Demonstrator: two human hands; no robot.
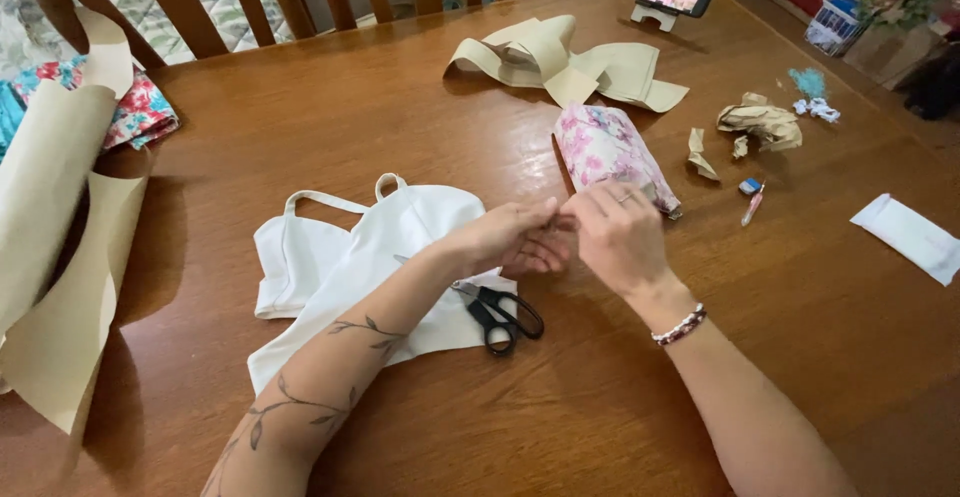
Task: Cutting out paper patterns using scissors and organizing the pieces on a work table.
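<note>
My left hand (515, 240) and right hand (612, 232) pinch together something too small to tell, just above the black scissors (500, 314); the white garment (350, 267) beside the scissors lies untouched, sewing not begun.

Scissors (497, 315) partly under left hand (515, 240)

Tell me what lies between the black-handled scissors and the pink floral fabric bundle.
In the head view, both hands lie between: left hand, right hand, fingertips meeting above the brown wooden table.
</note>
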